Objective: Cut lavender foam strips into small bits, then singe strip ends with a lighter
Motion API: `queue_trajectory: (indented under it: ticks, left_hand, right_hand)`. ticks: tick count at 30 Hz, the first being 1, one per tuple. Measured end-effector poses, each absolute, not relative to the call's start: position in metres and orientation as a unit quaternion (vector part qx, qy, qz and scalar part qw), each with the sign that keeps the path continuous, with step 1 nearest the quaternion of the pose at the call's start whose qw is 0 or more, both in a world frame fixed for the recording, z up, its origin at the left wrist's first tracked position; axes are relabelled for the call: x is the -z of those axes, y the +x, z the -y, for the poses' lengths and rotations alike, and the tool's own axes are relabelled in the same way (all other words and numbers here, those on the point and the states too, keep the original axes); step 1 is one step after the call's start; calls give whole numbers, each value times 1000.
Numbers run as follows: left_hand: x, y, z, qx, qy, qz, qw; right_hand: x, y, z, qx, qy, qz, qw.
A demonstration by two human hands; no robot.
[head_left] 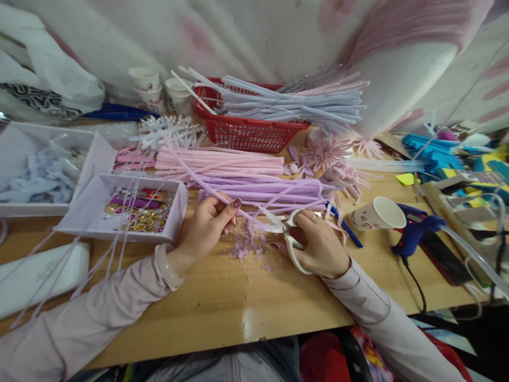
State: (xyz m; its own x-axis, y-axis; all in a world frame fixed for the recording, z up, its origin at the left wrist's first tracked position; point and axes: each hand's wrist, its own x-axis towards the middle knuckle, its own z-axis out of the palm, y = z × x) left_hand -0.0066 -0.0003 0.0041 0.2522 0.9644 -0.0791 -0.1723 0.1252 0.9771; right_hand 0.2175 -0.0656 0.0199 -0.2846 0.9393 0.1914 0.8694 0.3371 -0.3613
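Observation:
My left hand (207, 225) pinches a lilac pipe cleaner (191, 172) that slants up and to the left over the table. My right hand (318, 244) grips white-handled scissors (287, 236) whose blades meet the pipe cleaner near its lower end. A small heap of lilac fluff clippings (248, 244) lies on the wooden table (238, 302) between both hands. Behind the hands lie bundles of lilac pipe cleaners (274, 192) and pink pipe cleaners (218, 160).
A red basket (246, 132) carries pale blue pipe cleaners. A white tray (177, 209) of gold beads and another white tray (95, 151) sit at left. A tipped paper cup (376, 213) and blue glue gun (415, 233) lie at right, paper cups (149, 87) behind.

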Motion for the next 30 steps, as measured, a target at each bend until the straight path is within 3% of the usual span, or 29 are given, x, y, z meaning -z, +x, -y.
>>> queue_trajectory:
  ticks: [4, 30]
  left_hand:
    - [-4, -7, 0, -460, 498, -421, 603]
    - [-2, -5, -1, -453, 473, -403, 639]
  right_hand:
    - [-18, 216, 66, -93, -570, 802, 153]
    - [-17, 216, 73, -94, -567, 805, 147]
